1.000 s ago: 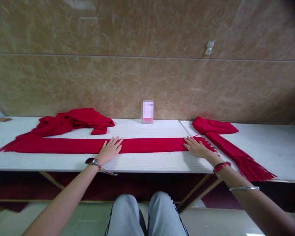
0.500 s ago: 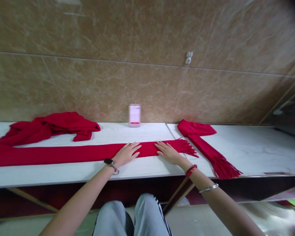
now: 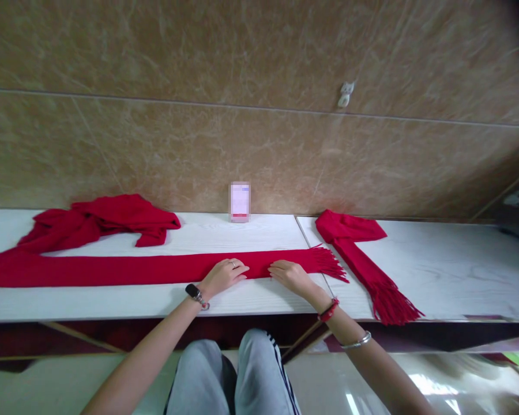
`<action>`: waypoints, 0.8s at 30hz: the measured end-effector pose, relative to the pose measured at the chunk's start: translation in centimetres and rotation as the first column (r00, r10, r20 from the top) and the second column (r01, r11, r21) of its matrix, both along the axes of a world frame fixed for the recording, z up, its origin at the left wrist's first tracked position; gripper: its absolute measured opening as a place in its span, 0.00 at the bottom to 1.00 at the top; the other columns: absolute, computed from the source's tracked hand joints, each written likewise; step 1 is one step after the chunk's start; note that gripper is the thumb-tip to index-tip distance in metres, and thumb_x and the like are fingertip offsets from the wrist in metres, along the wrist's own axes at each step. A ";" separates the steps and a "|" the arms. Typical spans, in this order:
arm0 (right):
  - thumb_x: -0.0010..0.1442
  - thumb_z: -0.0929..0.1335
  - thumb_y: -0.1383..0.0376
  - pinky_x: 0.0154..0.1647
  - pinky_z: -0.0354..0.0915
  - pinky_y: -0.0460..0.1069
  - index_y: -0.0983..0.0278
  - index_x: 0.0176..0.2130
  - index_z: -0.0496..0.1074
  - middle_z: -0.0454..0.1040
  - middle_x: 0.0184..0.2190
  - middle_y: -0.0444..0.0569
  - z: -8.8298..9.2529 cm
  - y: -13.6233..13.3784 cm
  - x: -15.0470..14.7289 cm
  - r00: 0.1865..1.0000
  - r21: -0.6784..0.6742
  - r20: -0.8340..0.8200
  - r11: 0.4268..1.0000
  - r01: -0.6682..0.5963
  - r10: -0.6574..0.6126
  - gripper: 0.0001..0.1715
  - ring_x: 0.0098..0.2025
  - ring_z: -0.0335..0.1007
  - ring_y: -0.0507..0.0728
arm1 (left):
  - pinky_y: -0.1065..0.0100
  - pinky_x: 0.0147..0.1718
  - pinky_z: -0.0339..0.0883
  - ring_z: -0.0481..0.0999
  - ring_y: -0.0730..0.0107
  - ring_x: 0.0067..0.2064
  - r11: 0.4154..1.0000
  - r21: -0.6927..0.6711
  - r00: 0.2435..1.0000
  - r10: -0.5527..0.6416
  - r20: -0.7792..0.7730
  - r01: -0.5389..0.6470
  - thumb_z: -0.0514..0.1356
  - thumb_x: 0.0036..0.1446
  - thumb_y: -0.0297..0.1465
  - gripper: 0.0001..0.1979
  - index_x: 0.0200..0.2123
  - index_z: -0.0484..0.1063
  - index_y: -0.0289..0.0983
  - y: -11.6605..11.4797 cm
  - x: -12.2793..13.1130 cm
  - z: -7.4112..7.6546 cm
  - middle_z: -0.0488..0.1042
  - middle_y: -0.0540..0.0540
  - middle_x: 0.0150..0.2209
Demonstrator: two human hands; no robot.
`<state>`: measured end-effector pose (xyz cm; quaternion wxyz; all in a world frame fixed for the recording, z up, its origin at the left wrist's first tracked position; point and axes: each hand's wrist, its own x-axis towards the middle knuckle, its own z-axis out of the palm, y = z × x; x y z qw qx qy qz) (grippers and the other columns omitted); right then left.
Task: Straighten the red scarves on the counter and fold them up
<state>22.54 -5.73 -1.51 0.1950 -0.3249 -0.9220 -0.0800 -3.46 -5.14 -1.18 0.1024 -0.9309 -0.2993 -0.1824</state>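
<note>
A long red scarf (image 3: 112,269) lies stretched flat along the white table (image 3: 450,271). Its fringed end (image 3: 328,262) points right, and its left part doubles back into a bunched heap (image 3: 112,219). My left hand (image 3: 224,274) and my right hand (image 3: 286,273) rest close together on the scarf near the fringed end. The fingers of both hands are curled down over the scarf's near edge, gripping the cloth. A watch is on my left wrist, and a red band and a silver bangle are on my right arm.
A second red scarf (image 3: 358,248) lies on the right, its fringe hanging over the table's front edge. A small blurred card (image 3: 239,202) stands against the brown marble wall. My knees in grey trousers (image 3: 229,374) are below the table edge.
Both hands slid along the scarf toward each other, the right one away from the fringe. Their fingers went from lying flat to curling over the scarf's near edge. The view shifted slightly.
</note>
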 end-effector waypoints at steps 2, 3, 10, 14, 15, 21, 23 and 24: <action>0.61 0.62 0.68 0.42 0.68 0.49 0.66 0.42 0.73 0.76 0.38 0.53 0.1 0.0 0.0 1.000 -0.003 0.023 1.000 0.016 -0.016 0.13 0.41 0.72 0.56 | 0.65 0.42 0.65 0.70 0.67 0.42 1.000 0.003 1.000 -0.007 -0.001 0.007 0.52 0.61 0.32 0.11 0.43 0.70 0.35 0.0 -0.1 -0.1 0.73 0.45 0.40; 0.61 0.62 0.68 0.42 0.68 0.49 0.66 0.42 0.73 0.76 0.39 0.53 0.1 0.0 0.1 0.999 -0.002 0.039 1.000 0.023 -0.023 0.13 0.42 0.71 0.56 | 0.64 0.42 0.65 0.70 0.67 0.42 1.000 0.004 1.000 -0.009 0.001 0.009 0.52 0.61 0.32 0.11 0.43 0.70 0.35 0.1 -0.1 -0.2 0.73 0.45 0.41; 0.61 0.61 0.71 0.42 0.68 0.49 0.68 0.42 0.72 0.75 0.41 0.54 0.2 -0.3 0.5 0.986 0.021 0.141 0.996 0.084 -0.086 0.13 0.43 0.72 0.57 | 0.65 0.41 0.65 0.71 0.68 0.41 0.999 0.038 0.999 -0.034 0.018 0.033 0.50 0.62 0.29 0.11 0.44 0.69 0.34 0.2 0.0 -0.3 0.73 0.45 0.38; 0.61 0.61 0.72 0.40 0.68 0.49 0.68 0.41 0.72 0.75 0.40 0.56 0.3 -0.4 0.5 0.981 0.014 0.156 0.993 0.116 -0.116 0.13 0.40 0.72 0.57 | 0.66 0.40 0.65 0.71 0.68 0.40 0.998 0.061 0.999 -0.029 0.021 0.028 0.50 0.62 0.27 0.11 0.44 0.69 0.33 0.2 0.0 -0.3 0.74 0.45 0.38; 0.61 0.61 0.73 0.40 0.68 0.49 0.68 0.40 0.72 0.75 0.40 0.56 0.3 -0.4 0.4 0.982 0.011 0.151 0.993 0.116 -0.116 0.13 0.40 0.73 0.57 | 0.66 0.40 0.66 0.71 0.68 0.40 0.998 0.063 0.999 -0.027 0.024 0.025 0.50 0.62 0.27 0.11 0.45 0.69 0.33 0.2 -0.1 -0.4 0.74 0.45 0.38; 0.60 0.60 0.74 0.40 0.67 0.49 0.68 0.37 0.72 0.75 0.37 0.54 0.6 -0.5 0.2 0.984 0.011 0.153 0.996 0.089 -0.090 0.12 0.39 0.72 0.56 | 0.65 0.40 0.66 0.71 0.67 0.40 0.998 0.056 0.999 -0.015 0.030 0.013 0.53 0.60 0.32 0.12 0.45 0.69 0.34 0.3 -0.2 -0.7 0.74 0.46 0.38; 0.60 0.60 0.75 0.38 0.66 0.48 0.68 0.36 0.72 0.75 0.35 0.53 0.7 -0.5 0.2 0.976 0.011 0.198 0.996 0.093 -0.094 0.12 0.37 0.71 0.55 | 0.65 0.40 0.66 0.71 0.67 0.40 0.998 0.056 1.000 -0.019 0.021 0.017 0.53 0.61 0.31 0.11 0.45 0.69 0.34 0.3 -0.2 -0.7 0.74 0.46 0.39; 0.60 0.60 0.75 0.37 0.66 0.47 0.68 0.35 0.71 0.75 0.34 0.53 0.8 -0.5 0.1 0.970 0.010 0.222 0.995 0.100 -0.100 0.12 0.36 0.71 0.55 | 0.65 0.40 0.66 0.71 0.67 0.40 0.998 0.057 1.000 -0.021 0.017 0.020 0.53 0.61 0.31 0.11 0.45 0.69 0.34 0.3 -0.2 -0.7 0.74 0.46 0.39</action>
